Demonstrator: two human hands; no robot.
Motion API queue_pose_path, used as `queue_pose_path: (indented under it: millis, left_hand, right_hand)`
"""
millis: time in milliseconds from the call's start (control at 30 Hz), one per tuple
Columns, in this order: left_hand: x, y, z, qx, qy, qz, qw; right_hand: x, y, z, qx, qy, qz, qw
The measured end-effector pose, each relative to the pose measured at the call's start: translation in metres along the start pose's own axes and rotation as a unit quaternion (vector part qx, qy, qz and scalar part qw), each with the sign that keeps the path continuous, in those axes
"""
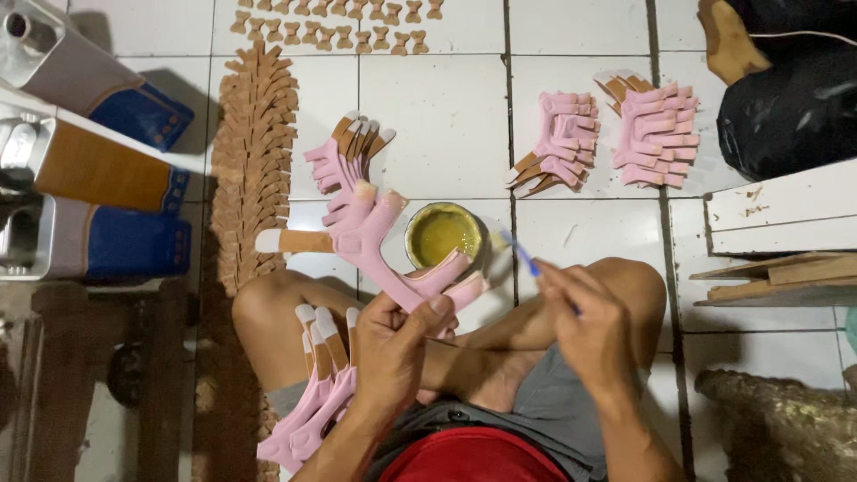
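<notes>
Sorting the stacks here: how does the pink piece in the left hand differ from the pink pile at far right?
The held pink piece is single, lifted in the left hand; the far-right pile holds many pieces, stacked. The held piece is off the tiled floor; the pile lies on it untouched. Both are pink with tan tips.

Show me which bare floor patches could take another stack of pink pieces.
The white tiles between the fanned pink pieces and the middle pink stack are bare. So are the tiles between the glue bowl and the white boards. It is crowded beside the brown row and round both hands.
</notes>
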State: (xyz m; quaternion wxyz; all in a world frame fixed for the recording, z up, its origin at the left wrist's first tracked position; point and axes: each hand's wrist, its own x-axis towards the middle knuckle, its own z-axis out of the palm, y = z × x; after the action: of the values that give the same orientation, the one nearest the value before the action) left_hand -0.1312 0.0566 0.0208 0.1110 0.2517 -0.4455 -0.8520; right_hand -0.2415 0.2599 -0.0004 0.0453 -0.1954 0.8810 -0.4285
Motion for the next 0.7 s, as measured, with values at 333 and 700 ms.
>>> queue_pose_path:
  millis: [333,700]
  left_hand:
    - [0.127,0.003,-0.029,0.267,-0.078,-0.016,0.96]
    - [0.363,-0.08,0.009,0.259,-0.168,-0.08,0.948]
  right_hand:
    - [0.011,0.146,-0.025,0.048,0.215,0.076,0.972]
    - [0.028,0.168,-0.011,0.023,0.268,0.132,0.954]
